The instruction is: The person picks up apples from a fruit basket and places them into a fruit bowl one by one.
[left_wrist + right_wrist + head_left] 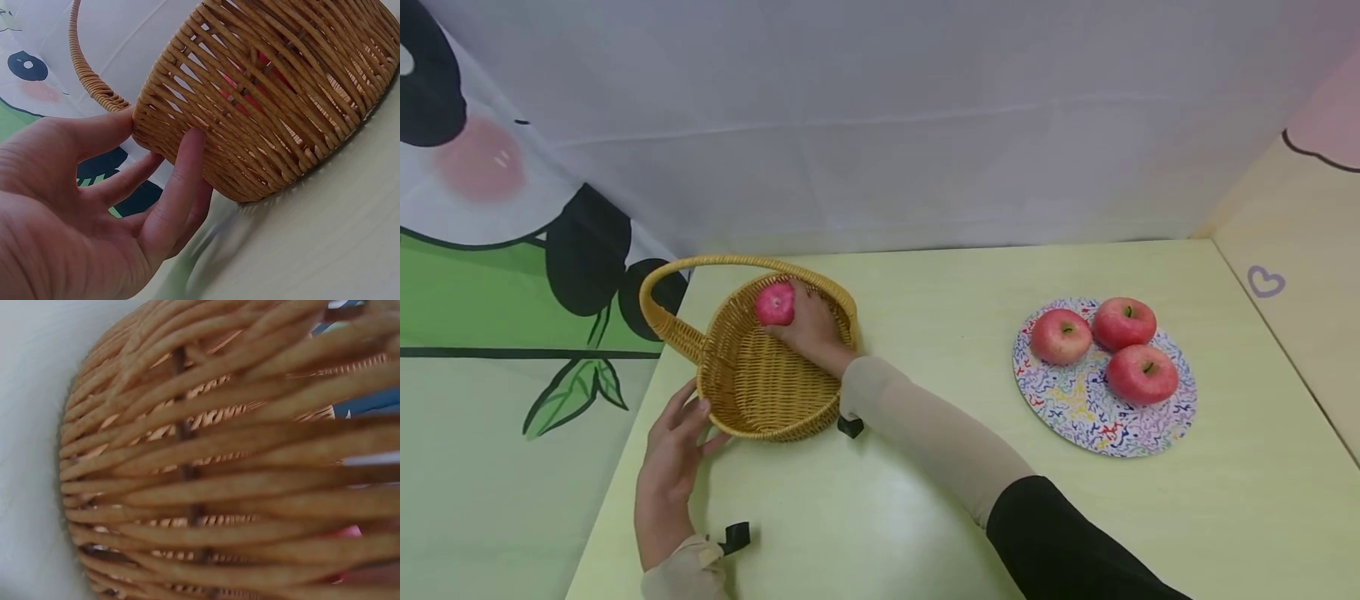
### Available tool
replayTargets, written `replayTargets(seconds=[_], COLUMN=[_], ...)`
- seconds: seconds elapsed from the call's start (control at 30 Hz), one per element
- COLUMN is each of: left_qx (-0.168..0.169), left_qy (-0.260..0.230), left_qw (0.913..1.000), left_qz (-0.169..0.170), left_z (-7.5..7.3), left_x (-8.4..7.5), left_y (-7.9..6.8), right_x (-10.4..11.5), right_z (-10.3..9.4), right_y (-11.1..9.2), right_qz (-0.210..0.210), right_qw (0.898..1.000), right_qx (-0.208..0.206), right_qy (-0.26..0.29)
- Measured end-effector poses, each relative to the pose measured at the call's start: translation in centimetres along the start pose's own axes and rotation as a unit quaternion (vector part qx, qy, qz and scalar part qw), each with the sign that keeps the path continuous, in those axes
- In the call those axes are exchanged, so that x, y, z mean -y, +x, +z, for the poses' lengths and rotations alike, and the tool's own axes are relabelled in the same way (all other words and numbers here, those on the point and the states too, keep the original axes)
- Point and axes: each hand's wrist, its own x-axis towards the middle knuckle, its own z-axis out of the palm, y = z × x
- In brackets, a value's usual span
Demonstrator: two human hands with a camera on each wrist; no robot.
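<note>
A round woven wicker basket (775, 392) with a tall arched handle (658, 321) stands on the left of the table. My right hand (812, 329) reaches inside it and grips a pinkish-red apple (774, 303) near the far wall. In the right wrist view the basket's weave (206, 469) hides most of that hand. Outside, at the basket's near left side, my left hand (672, 458) touches the wall with fairly straight, spread fingers. The left wrist view shows its fingertips (193, 140) against the basket wall (250, 112), with red showing through the gaps.
On the right of the table (940, 333) lies a round plate with a colourful squiggle pattern (1090, 417), bearing three red apples (1141, 375). A pale cloth wall (880, 150) closes off the back. Side panels stand left and right.
</note>
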Motion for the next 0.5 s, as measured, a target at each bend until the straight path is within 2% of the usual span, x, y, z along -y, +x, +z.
replayTargets(seconds=[0.27,0.5], left_qx=[0.006,0.012], left_qy=[-0.01,-0.012], left_qw=[0.9999,0.9998], left_qz=[0.001,0.009], left_z=[-0.1,-0.1], left_x=[0.2,0.4], left_y=[0.2,0.3], right_x=[0.2,0.9], right_z=[-0.8,-1.8], right_y=[-0.4,-1.4], right_qz=[0.008,-0.03], right_qw=[0.999,0.998], right_qx=[-0.002,0.005], right_qy=[0.032,0.061])
